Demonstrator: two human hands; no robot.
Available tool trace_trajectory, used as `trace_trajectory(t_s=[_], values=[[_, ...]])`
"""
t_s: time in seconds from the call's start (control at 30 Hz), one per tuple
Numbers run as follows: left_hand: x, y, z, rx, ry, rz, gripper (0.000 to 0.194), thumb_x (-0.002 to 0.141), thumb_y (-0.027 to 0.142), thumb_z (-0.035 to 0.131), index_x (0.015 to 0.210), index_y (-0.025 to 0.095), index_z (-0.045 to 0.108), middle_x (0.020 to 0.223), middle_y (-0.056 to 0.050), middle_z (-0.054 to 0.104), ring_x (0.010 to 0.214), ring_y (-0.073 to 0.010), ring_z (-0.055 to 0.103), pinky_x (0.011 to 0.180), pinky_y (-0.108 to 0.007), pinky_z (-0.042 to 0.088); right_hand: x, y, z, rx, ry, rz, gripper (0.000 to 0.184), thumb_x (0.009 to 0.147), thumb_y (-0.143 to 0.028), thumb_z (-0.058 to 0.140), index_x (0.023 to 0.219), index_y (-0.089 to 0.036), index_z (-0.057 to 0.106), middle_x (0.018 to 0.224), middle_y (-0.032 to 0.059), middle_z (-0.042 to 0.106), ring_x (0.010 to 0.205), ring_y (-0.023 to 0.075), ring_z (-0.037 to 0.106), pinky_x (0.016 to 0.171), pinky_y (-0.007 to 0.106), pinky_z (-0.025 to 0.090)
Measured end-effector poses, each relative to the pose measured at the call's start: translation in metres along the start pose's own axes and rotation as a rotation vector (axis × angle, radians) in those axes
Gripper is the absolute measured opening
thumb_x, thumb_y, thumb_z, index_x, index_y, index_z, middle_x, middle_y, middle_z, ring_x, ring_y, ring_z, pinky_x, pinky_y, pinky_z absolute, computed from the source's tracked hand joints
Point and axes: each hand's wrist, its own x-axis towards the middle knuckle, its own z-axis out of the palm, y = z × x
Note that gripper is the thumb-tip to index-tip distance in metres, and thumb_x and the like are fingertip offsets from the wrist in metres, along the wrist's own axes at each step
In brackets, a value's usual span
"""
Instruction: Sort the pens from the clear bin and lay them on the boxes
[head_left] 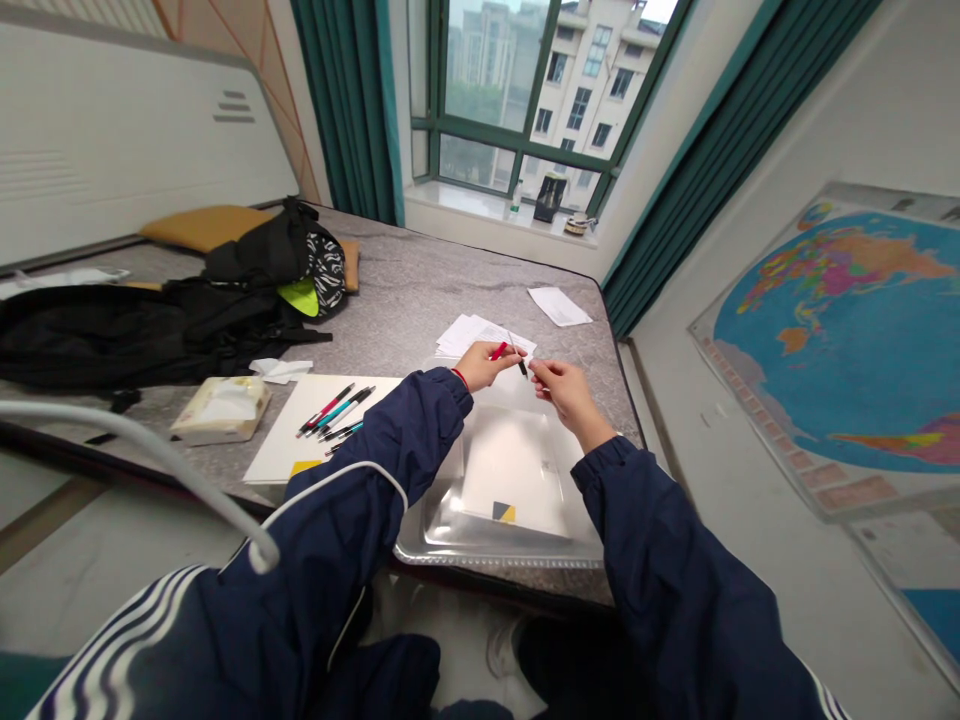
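Observation:
My left hand [480, 367] is closed in a pinch above the far part of a shiny metal tray [442, 552]. Between its fingers is a red pen barrel [499, 350]. A thin stick with a black end [523, 368] also shows at these fingertips; it looks like a pen's inner part. Close by on the right, my right hand [564, 392] has thumb and fingers pressed together beside that black end. Whatever they pinch is too small to make out. Inside the tray lies a white flat box or pad [514, 465] with a yellow and grey corner mark.
Several pens [334, 412] lie on a white pad [277, 440] left of the tray. A tissue pack [223, 410] and a black backpack [150, 325] are farther left. Paper sheets [469, 332] lie behind the tray, another sheet [559, 307] farther right. A white cable [150, 435] crosses the left foreground.

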Motion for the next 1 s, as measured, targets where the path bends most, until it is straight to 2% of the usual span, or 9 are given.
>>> trace_trajectory(t_s=[0.17, 0.33, 0.43, 0.57, 0.67, 0.73, 0.8, 0.9, 1.0], values=[[-0.001, 0.003, 0.002, -0.023, -0.003, -0.022, 0.03, 0.087, 0.03, 0.062, 0.105, 0.008, 0.07, 0.057, 0.003, 0.057, 0.037, -0.0028, 0.035, 0.037, -0.018, 0.026, -0.001, -0.009, -0.002, 0.205, -0.023, 0.047, 0.017, 0.081, -0.028, 0.064, 0.094, -0.017, 0.066, 0.088, 0.0059, 0.071, 0.074, 0.0123, 0.067, 0.069, 0.024, 0.058], [-0.001, 0.004, 0.003, -0.002, -0.041, -0.025, 0.032, 0.086, 0.033, 0.063, 0.104, 0.008, 0.07, 0.063, 0.0, 0.062, 0.037, -0.0027, 0.038, 0.037, -0.017, 0.028, -0.002, -0.011, -0.005, 0.16, -0.046, 0.025, 0.02, 0.077, -0.025, 0.061, 0.096, -0.019, 0.062, 0.096, 0.0068, 0.072, 0.091, 0.0169, 0.069, 0.079, 0.029, 0.058], [-0.001, 0.003, 0.002, 0.004, -0.046, -0.011, 0.033, 0.086, 0.032, 0.061, 0.106, 0.008, 0.07, 0.079, -0.005, 0.069, 0.038, -0.0024, 0.038, 0.038, -0.018, 0.03, -0.001, -0.009, -0.005, 0.167, -0.018, 0.027, 0.017, 0.073, -0.026, 0.062, 0.089, -0.02, 0.059, 0.091, 0.0057, 0.07, 0.087, 0.0163, 0.068, 0.076, 0.028, 0.057], [-0.001, 0.0, 0.002, 0.004, -0.063, -0.004, 0.031, 0.085, 0.031, 0.061, 0.104, 0.008, 0.071, 0.101, -0.01, 0.072, 0.04, -0.0013, 0.039, 0.038, -0.018, 0.03, 0.002, -0.003, -0.003, 0.224, 0.036, 0.048, 0.013, 0.066, -0.02, 0.061, 0.073, -0.02, 0.051, 0.075, 0.0023, 0.064, 0.064, 0.0115, 0.059, 0.059, 0.022, 0.051], [-0.001, 0.0, 0.002, 0.002, -0.068, -0.003, 0.03, 0.084, 0.03, 0.061, 0.102, 0.008, 0.071, 0.104, -0.011, 0.072, 0.04, -0.001, 0.038, 0.036, -0.018, 0.029, 0.005, 0.001, 0.0, 0.105, 0.133, 0.066, 0.008, 0.066, -0.02, 0.053, 0.07, -0.021, 0.046, 0.06, -0.0013, 0.055, 0.049, 0.0098, 0.045, 0.045, 0.02, 0.04], [-0.001, 0.001, 0.002, 0.0, -0.055, 0.0, 0.03, 0.084, 0.031, 0.062, 0.101, 0.008, 0.072, 0.105, -0.011, 0.072, 0.04, -0.0011, 0.039, 0.036, -0.018, 0.029, 0.006, 0.004, 0.002, -0.043, 0.148, 0.039, 0.004, 0.07, -0.023, 0.049, 0.073, -0.021, 0.05, 0.057, -0.0026, 0.052, 0.046, 0.0106, 0.042, 0.042, 0.02, 0.035], [-0.001, 0.003, 0.001, -0.01, -0.029, 0.005, 0.031, 0.083, 0.032, 0.062, 0.103, 0.009, 0.072, 0.101, -0.009, 0.072, 0.041, -0.0014, 0.039, 0.037, -0.018, 0.029, 0.005, 0.006, 0.003, -0.206, 0.098, -0.038, 0.012, 0.073, -0.027, 0.049, 0.078, -0.02, 0.057, 0.061, -0.0016, 0.056, 0.052, 0.012, 0.047, 0.046, 0.021, 0.038], [-0.001, 0.004, -0.001, -0.031, -0.004, -0.009, 0.037, 0.084, 0.035, 0.063, 0.11, 0.009, 0.071, 0.078, -0.004, 0.07, 0.04, -0.0027, 0.037, 0.039, -0.019, 0.03, 0.003, 0.007, 0.003, -0.397, 0.021, -0.211, 0.024, 0.076, -0.038, 0.057, 0.087, -0.018, 0.065, 0.077, 0.0021, 0.066, 0.069, 0.0152, 0.058, 0.062, 0.025, 0.047], [-0.001, 0.004, -0.001, -0.059, -0.021, -0.028, 0.041, 0.083, 0.038, 0.064, 0.112, 0.009, 0.071, 0.061, 0.0, 0.062, 0.039, -0.0044, 0.037, 0.04, -0.02, 0.031, 0.004, 0.01, 0.002, -0.505, -0.012, -0.332, 0.036, 0.077, -0.046, 0.062, 0.097, -0.018, 0.069, 0.088, 0.0044, 0.071, 0.078, 0.0171, 0.061, 0.074, 0.028, 0.048]])
